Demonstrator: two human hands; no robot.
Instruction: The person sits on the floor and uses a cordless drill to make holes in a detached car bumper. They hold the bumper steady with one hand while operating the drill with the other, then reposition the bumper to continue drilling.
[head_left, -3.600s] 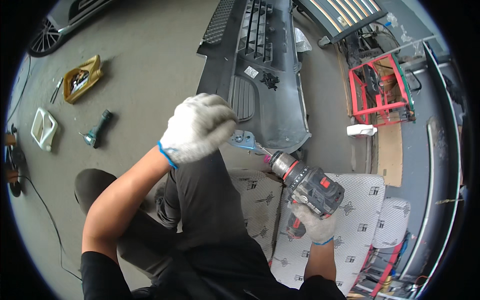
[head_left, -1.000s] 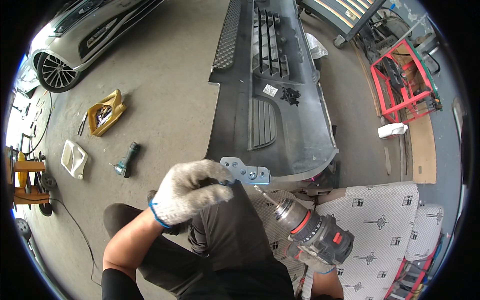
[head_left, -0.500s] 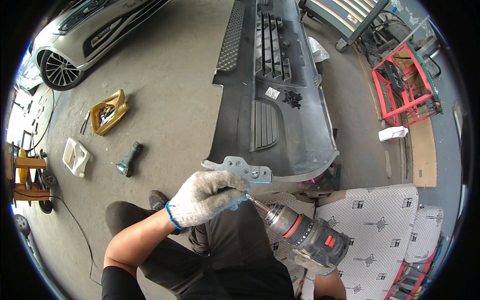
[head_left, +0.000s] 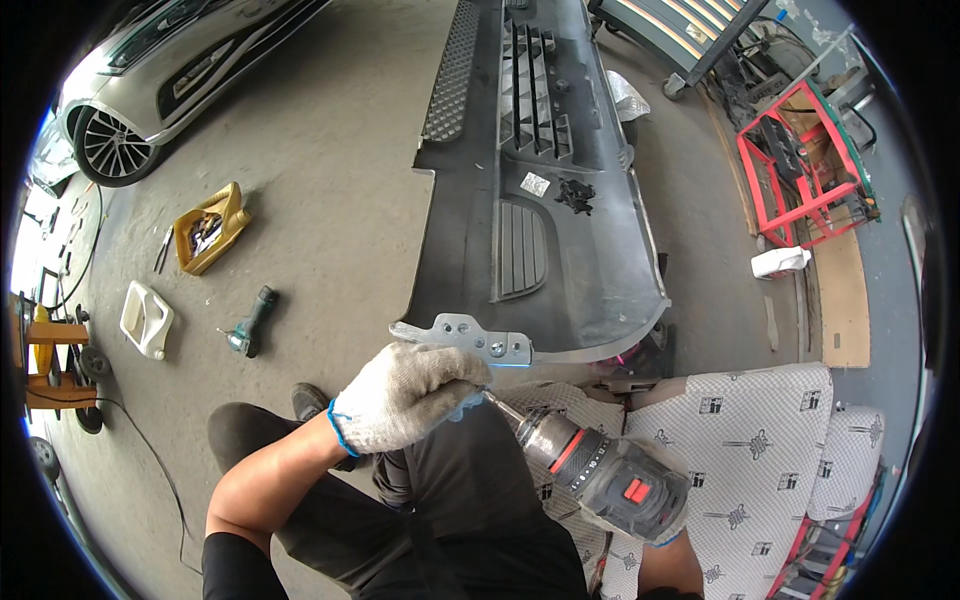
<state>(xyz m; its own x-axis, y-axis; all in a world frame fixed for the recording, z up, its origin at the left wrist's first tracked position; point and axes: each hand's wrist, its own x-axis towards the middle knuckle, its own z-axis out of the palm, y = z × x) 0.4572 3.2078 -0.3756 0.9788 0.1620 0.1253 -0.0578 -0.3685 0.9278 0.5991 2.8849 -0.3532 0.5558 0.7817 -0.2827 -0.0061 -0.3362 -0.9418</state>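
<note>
My left hand [head_left: 410,395], in a whitish knit glove with a blue cuff, is closed on a flat silvery metal bracket [head_left: 462,334] with several holes. The bracket stands out past the glove, over the near end of a large dark bumper-like panel [head_left: 450,240]. From the right, a cordless drill [head_left: 610,475] with a red collar points up and left. Its bit [head_left: 503,407] reaches close to my left fingertips, where the exact contact is hidden. My gloved right hand [head_left: 672,528] grips the drill from below, mostly covered by its body.
On the floor to the left lie a teal-and-black power tool [head_left: 252,322], a cut white jug [head_left: 148,318] and a yellow container [head_left: 210,228] with small parts. A patterned padded seat [head_left: 750,450] is at my right. Behind it stands a red frame [head_left: 800,175]; a white car [head_left: 150,80] is far left.
Both hands, with the bracket and drill, sit slightly further left in the picture; the background has shifted a little left too. The drill has rolled slightly and its rear sits lower. Both grips remain.
</note>
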